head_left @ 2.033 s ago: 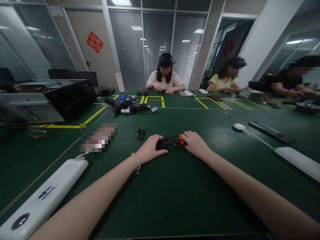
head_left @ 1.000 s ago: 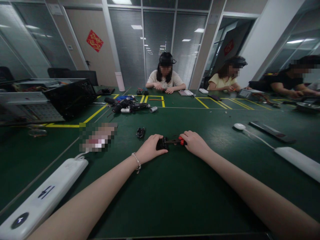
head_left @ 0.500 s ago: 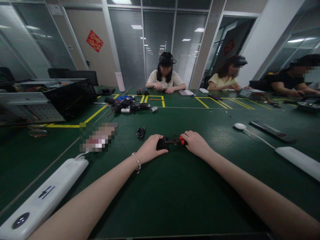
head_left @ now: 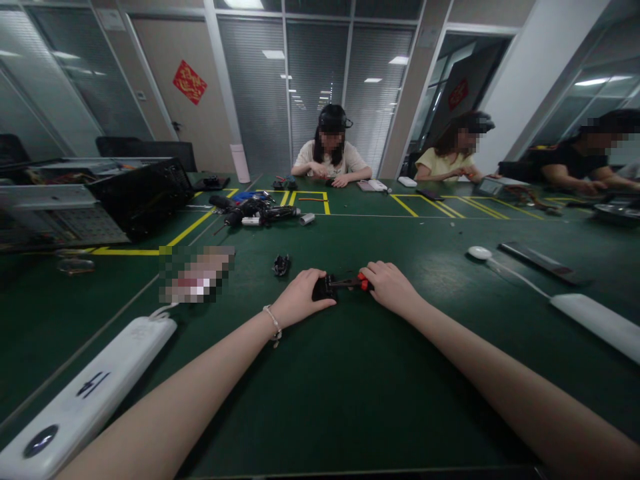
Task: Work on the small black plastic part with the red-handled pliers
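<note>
On the green table, my left hand (head_left: 303, 295) grips a small black plastic part (head_left: 325, 291) between thumb and fingers; the palm hides some of it. My right hand (head_left: 387, 285) is closed on the red handles of pliers (head_left: 353, 283). Their dark, narrow jaws point left and reach the black part's right side. What the jaws pinch, if anything, is too small to make out. Behind my left hand lies another small dark part (head_left: 281, 265), apart from both hands.
A white power bank (head_left: 90, 393) lies left near a blurred-out object (head_left: 200, 275). An open computer case (head_left: 145, 200) stands at far left. Tools and cables (head_left: 260, 212) lie behind. To the right are a white device (head_left: 595, 323) and a dark bar (head_left: 543, 262). Several people sit opposite.
Both my hands, the black part and the pliers keep nearly the same place throughout. Across the table, the hands of the people opposite shift slightly.
</note>
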A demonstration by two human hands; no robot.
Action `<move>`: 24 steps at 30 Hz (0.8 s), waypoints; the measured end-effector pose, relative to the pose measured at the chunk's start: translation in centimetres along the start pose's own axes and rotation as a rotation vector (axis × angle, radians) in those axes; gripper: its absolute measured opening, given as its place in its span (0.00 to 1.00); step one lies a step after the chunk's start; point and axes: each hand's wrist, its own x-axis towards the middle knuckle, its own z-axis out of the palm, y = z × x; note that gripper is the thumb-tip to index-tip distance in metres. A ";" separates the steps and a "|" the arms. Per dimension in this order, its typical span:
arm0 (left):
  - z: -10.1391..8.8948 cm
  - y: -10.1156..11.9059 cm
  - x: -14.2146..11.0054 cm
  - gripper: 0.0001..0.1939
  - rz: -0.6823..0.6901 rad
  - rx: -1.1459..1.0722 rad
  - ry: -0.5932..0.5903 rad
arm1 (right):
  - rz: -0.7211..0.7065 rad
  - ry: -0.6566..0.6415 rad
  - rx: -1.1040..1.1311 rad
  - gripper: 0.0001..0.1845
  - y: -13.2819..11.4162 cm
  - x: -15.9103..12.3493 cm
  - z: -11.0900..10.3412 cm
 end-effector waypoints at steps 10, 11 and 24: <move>-0.1 0.1 0.0 0.26 -0.017 -0.008 -0.001 | -0.004 0.012 -0.002 0.16 -0.3 0.0 -0.4; -0.1 0.2 0.0 0.26 -0.016 -0.009 -0.001 | -0.004 0.013 -0.002 0.16 -0.2 0.0 -0.4; -0.1 0.3 0.0 0.26 -0.016 -0.003 0.002 | -0.031 0.015 0.018 0.16 0.1 0.1 0.3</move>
